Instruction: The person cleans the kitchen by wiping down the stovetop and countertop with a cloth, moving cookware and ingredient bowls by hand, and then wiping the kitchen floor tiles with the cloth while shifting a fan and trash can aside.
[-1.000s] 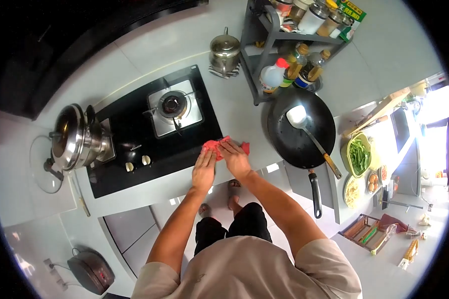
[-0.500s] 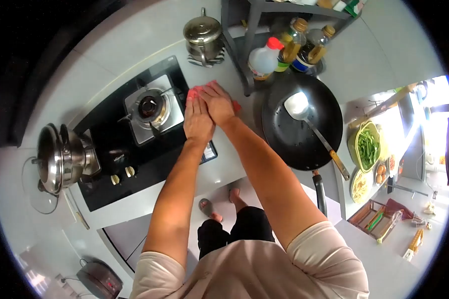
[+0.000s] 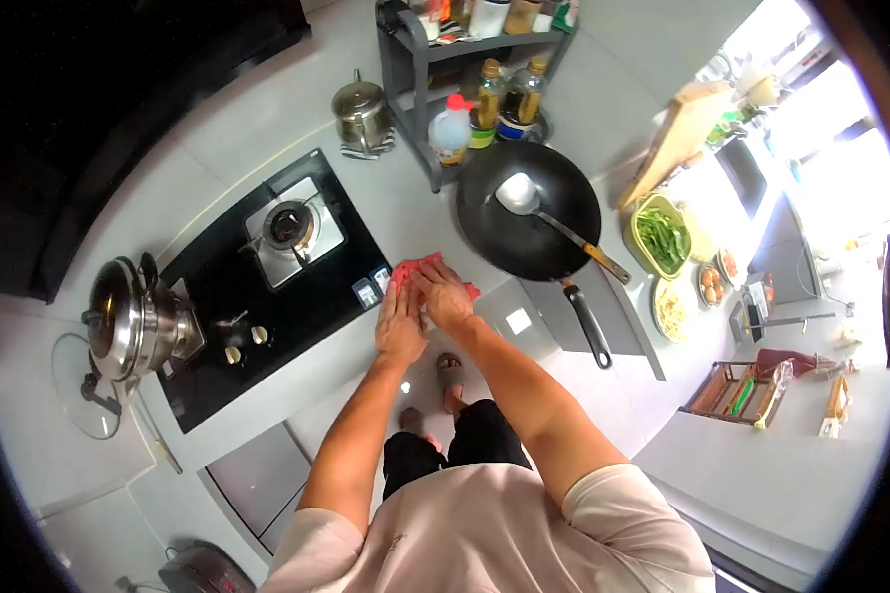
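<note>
A red cloth (image 3: pixel 421 263) lies crumpled on the grey counter by the right front corner of the black gas stove (image 3: pixel 229 308). My left hand (image 3: pixel 401 322) rests on the cloth with fingers stretched forward. Beside it my right hand (image 3: pixel 445 296) presses flat on the same cloth, its fingers also extended and touching my left hand. Part of the cloth shows past the fingertips and to the right of my right hand. To the right stands a black wok (image 3: pixel 529 232), with a metal spatula (image 3: pixel 569 233) lying in it.
A steel pot (image 3: pixel 127 316) sits on the left burner, with a glass lid (image 3: pixel 84 385) beside it. Behind are a small metal pot (image 3: pixel 360 111), a grey rack (image 3: pixel 420 99) and several bottles (image 3: pixel 452 128). Greens in a basket (image 3: pixel 660 237) stand right of the wok.
Both hands have drawn the cloth back from the stove's right side toward the counter's front edge. The camera view has also shifted, placing the wok further left in the picture.
</note>
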Demonstrator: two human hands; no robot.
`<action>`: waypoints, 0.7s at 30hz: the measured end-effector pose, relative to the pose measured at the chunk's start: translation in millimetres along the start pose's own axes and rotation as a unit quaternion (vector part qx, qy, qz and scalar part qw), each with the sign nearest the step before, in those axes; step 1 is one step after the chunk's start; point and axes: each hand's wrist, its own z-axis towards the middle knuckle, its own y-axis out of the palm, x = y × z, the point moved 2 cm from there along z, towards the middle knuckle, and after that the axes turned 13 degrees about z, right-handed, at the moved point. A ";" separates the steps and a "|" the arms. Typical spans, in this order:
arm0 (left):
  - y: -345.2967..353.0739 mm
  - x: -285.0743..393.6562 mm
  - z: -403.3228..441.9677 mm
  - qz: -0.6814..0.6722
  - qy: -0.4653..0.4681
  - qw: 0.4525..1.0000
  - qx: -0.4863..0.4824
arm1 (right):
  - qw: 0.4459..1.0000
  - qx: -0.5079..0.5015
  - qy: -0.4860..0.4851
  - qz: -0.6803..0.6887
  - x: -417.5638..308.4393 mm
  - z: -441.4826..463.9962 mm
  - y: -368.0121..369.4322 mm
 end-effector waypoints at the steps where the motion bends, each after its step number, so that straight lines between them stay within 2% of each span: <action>1: -2.1 1.5 -9.2 -0.010 0.002 1.000 -0.004 | 1.000 -0.011 0.010 -0.006 -11.5 -12.6 -13.6; 2: -5.2 2.4 -15.6 -0.018 0.006 1.000 -0.006 | 1.000 -0.020 0.019 -0.012 -23.0 -22.2 -28.7; 3: -12.8 4.5 -17.4 -0.017 -0.011 0.999 -0.042 | 0.999 0.041 -0.003 0.000 -30.4 -35.1 -43.2; 6: -41.8 22.4 -19.1 0.071 -0.031 0.997 -0.027 | 0.988 0.147 -0.030 0.023 -44.9 -81.3 -113.7; 7: -57.2 33.5 -16.5 0.061 -0.021 0.997 0.033 | 0.982 0.188 -0.028 0.016 -44.0 -95.9 -141.7; 8: -61.2 43.9 -13.0 0.025 -0.009 0.998 0.048 | 0.974 0.225 -0.028 0.010 -40.3 -110.6 -168.5; 10: -56.6 67.8 -4.0 -0.046 0.010 0.996 0.079 | 0.962 0.252 0.080 -0.064 -24.5 -133.7 -207.5; 11: -48.5 88.4 -1.2 -0.091 -0.019 0.993 0.078 | 0.957 0.252 0.117 -0.085 -12.3 -143.5 -217.6; 12: -38.3 107.2 5.8 -0.197 -0.063 0.978 0.023 | 0.950 0.252 0.153 -0.106 -0.2 -150.5 -226.6; 14: -29.0 149.5 9.5 -0.391 -0.147 0.905 -0.079 | 0.951 0.175 0.248 -0.060 21.3 -158.0 -241.0; 15: -26.7 172.2 10.1 -0.477 -0.185 0.851 -0.123 | 0.943 0.150 0.297 -0.018 32.5 -158.7 -244.9; 16: -30.1 194.9 9.9 -0.519 -0.198 0.823 -0.118 | 0.930 0.122 0.345 0.022 42.3 -160.4 -249.1; 17: -8.7 211.2 13.4 -0.546 -0.172 0.815 -0.088 | 0.927 0.089 0.363 0.030 47.1 -160.8 -259.4; 18: -13.0 227.2 17.6 -0.550 -0.178 0.805 -0.136 | 0.946 0.110 0.302 -0.031 67.5 -164.0 -255.0; 19: -30.1 243.1 19.7 -0.577 -0.209 0.766 -0.189 | 0.923 0.012 0.366 0.120 77.3 -160.3 -263.0; 20: -1.0 253.7 24.7 -0.605 -0.215 0.748 -0.167 | 0.863 -0.093 0.422 0.262 81.1 -157.0 -268.8; 21: -19.3 267.7 22.4 -0.658 -0.242 0.691 -0.175 | 0.836 -0.070 0.356 0.411 87.1 -162.9 -263.8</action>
